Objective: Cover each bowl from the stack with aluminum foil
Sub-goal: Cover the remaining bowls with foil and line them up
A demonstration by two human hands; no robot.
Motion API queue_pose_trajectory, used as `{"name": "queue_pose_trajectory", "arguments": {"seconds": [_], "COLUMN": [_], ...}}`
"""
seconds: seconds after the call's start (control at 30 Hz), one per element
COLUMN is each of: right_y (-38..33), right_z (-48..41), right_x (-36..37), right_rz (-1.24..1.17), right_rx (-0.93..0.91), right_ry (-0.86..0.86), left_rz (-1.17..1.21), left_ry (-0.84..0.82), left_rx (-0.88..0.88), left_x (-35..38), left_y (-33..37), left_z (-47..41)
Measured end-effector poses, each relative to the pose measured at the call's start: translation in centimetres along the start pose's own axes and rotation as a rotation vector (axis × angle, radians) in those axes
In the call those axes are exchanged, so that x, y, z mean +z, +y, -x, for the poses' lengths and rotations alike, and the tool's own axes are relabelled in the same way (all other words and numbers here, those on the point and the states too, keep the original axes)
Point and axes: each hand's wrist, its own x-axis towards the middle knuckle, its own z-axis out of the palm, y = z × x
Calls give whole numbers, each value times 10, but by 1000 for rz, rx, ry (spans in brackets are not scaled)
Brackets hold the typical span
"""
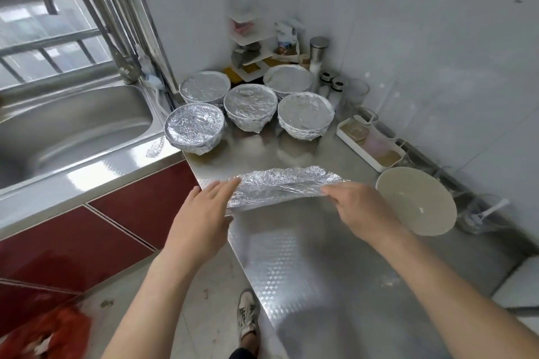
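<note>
My shoe (248, 315) is standing on the floor tiles beside the embossed steel counter (306, 265), and something red and blurred (52, 332) is lying at the lower left in front of the dark red cabinet doors (140, 201). Both my forearms are reaching out over the counter's near part.

My left hand (201, 218) is holding the left end of a crumpled aluminum foil sheet (280, 186), with the fingers lying nearly straight along the top and the thumb tucking in at the lower corner. My right hand (361, 207) is pinching the sheet's right edge at the fingertips. The sheet is stretching between the two hands above the counter, sagging and wrinkled.

Just to the right of my right hand, an uncovered white bowl (417, 201) is sitting on the counter. Behind it, a white tray (344, 137) is lying along the wall.

Further back, five foil-covered bowls are grouping together near the corner: one (194, 128) at the counter's edge by the sink, one (205, 87) behind it, one (250, 105) in the middle, one (305, 115) to the right, and one (288, 79) rearmost. Steel-capped shakers (319, 49) and a small white corner shelf (248, 46) are standing behind them.

To the left, the steel sink (73, 125) is lying under a curved faucet (73, 3) in front of the window.
</note>
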Motion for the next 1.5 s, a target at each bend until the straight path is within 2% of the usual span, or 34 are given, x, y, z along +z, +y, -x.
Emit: {"name": "queue_pose_trajectory", "arguments": {"seconds": [0.07,0.1,0.17,0.23,0.3,0.37,0.4,0.47,0.53,0.57,0.63,0.7,0.8,0.87,0.97,1.03,1.13,1.2,1.27,1.37,1.5], "right_y": [-9,-13,-18,-15,-2,22,37,55,60,59,56,56,48,41,28,23,19,16,12,3,-15], "right_z": [-14,-21,-31,-30,-25,-15,-9,7,23,29,38,39,37,37,37,38,36,33,30,25,19], "right_x": [-20,-26,-35,-45,-49,-47,-42,-25,-3,5,18,25,25,22,24,33,49,59,68,75,81], "right_rz": [12,19,72,-20,-233,-269,-242,-110,18,61,128,191,251,233,135,37,-58,-87,-89,-153,-62], "right_rx": [-52,-74,-87,-73,-7,211,363,594,678,700,737,742,664,590,570,572,521,456,390,317,121], "right_ry": [-19,-23,-44,25,231,363,334,84,-196,-277,-305,-273,-210,-194,-186,-204,-211,-195,-197,-192,-206], "left_rz": [96,111,77,46,78,209,314,589,873,1016,1192,1111,738,537,386,232,60,19,26,149,262], "left_ry": [37,-2,-30,-26,10,118,189,310,313,298,272,243,261,290,319,386,589,661,664,646,702], "left_rx": [250,331,377,270,139,9,-81,-293,-475,-515,-556,-582,-586,-583,-519,-438,-390,-374,-314,-390,-410], "left_x": [-3,0,4,6,9,7,5,-3,-4,-3,3,8,3,0,-2,-4,-12,-20,-30,-44,-53], "left_y": [40,58,75,77,66,64,64,64,60,56,45,39,41,42,39,37,36,35,37,47,49], "left_z": [-11,-16,-29,-40,-45,-49,-50,-51,-53,-55,-58,-60,-59,-59,-61,-63,-69,-73,-80,-88,-96]}}
